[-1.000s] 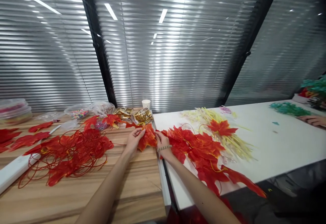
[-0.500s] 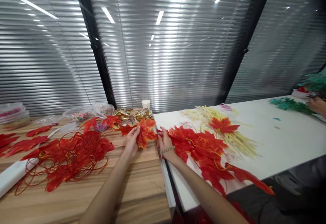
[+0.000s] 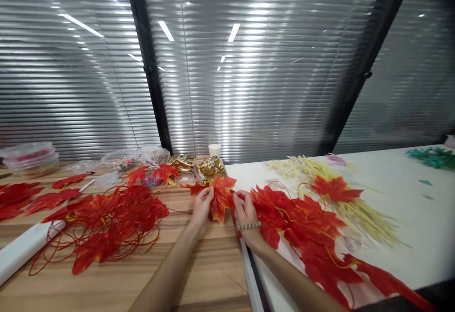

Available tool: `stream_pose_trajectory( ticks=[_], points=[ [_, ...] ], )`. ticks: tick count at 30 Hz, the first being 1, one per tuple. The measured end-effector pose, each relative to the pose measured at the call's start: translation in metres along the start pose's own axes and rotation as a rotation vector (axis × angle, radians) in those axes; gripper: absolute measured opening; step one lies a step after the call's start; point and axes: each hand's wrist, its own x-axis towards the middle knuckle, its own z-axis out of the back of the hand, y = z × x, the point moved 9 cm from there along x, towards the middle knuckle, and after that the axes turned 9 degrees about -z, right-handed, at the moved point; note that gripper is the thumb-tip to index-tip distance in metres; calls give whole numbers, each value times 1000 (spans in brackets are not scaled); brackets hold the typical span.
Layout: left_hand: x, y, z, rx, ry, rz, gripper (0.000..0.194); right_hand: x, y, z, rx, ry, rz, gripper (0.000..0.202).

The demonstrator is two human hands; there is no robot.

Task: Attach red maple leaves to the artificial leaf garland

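Between thumb and fingers, my left hand [image 3: 203, 208] pinches a red-orange artificial maple leaf [image 3: 222, 199] above the seam of two tables. My right hand [image 3: 248, 215], with a beaded bracelet on its wrist, is closed at the leaf's right edge. A small dark red bit shows at those fingertips; I cannot tell whether it is stem or cord. Beside my right hand a string of red maple leaves [image 3: 309, 222] spreads over the white table. To the left lies a tangle of red cord and leaves [image 3: 113, 222] on the wooden table, with one thin cord running toward my left hand.
Loose red leaves [image 3: 53, 199], a white bar [image 3: 30, 243], plastic tubs [image 3: 31, 158], a bead container [image 3: 121, 163], gold wrappers [image 3: 211, 166] and a paper cup [image 3: 214, 150] stand or lie around. Yellow dried stems [image 3: 373, 219] and green foliage [image 3: 432, 157] are on the white table [image 3: 423, 227].
The view has turned left, so things sit farther right in it, and another person's hand at the far right has left it. My hands still hold together at the leaf.
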Motion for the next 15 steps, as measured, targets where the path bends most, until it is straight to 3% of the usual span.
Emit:
stream_pose_trajectory(
  ticks=[7,10,15],
  points=[
    [-12,7,-7,-168,-92,103,25,-5,-12,-16,489,144,-388,24],
    [-12,7,-10,-225,-84,168,19,-2,-11,-10,653,109,-438,22],
    [-5,-3,-3,-241,-102,130,13,8,-10,-5,882,130,-448,16]
  ],
)
